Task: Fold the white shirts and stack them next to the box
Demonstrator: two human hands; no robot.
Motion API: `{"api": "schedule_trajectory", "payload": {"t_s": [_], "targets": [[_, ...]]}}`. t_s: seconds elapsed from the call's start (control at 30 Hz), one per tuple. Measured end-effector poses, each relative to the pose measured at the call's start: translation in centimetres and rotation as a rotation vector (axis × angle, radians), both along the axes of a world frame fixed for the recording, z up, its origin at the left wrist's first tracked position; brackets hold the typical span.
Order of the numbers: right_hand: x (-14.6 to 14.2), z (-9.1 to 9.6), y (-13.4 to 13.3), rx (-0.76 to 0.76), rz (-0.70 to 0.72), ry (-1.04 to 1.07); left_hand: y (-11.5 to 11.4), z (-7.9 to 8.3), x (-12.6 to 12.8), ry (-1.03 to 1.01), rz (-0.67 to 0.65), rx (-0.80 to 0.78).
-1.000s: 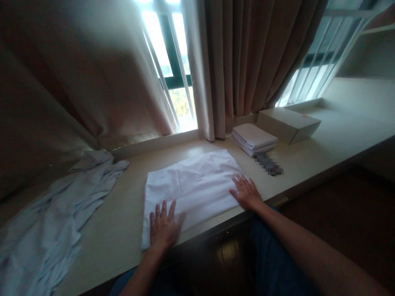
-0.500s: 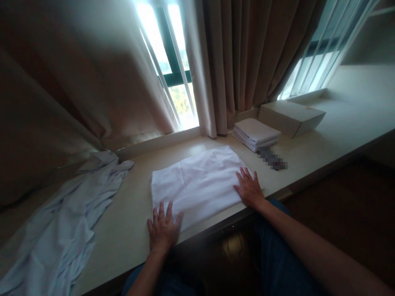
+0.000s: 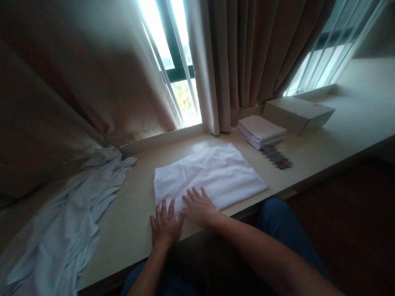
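A white cloth point(image 3: 216, 172), folded into a flat rectangle, lies on the pale ledge in front of me, with a few creases across its top. At its near left corner my left hand point(image 3: 166, 224) rests flat, fingers spread, partly on the cloth and partly on the ledge. Close beside it, my right hand point(image 3: 199, 205) lies palm down on the cloth's near edge, fingers stretched out. The thumbs are nearly touching. Neither hand grasps anything. The part of the cloth beneath both hands is hidden.
On the left, a crumpled heap of white fabric point(image 3: 66, 222) covers the ledge point(image 3: 123, 222). To the right are a stack of folded white cloths point(image 3: 261, 129), a dark pixelated object point(image 3: 276, 157) and a closed box point(image 3: 299, 113). Curtains point(image 3: 210, 74) hang behind, beside barred windows.
My right hand has moved left across the cloth, from its right end to beside my left hand. The left hand stays at the near left corner. The view has shifted slightly.
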State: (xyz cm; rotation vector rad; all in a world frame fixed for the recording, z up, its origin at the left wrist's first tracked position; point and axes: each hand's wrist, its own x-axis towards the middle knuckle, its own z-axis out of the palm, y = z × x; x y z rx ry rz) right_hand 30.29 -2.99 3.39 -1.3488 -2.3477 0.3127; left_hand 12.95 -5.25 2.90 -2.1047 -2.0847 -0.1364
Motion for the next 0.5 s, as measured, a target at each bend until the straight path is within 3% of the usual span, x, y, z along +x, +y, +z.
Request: {"api": "schedule_trajectory", "payload": {"t_s": [0.27,0.5], "targets": [[7.2,0.2,0.0,-0.011,-0.087,-0.065,0.1,0.1,0.3,-0.014,0.035,-0.034],[18.3,-0.6,1.6,-0.078,-0.251,-0.196,0.3,0.1,0.2,-0.004,0.028,-0.044]]}}
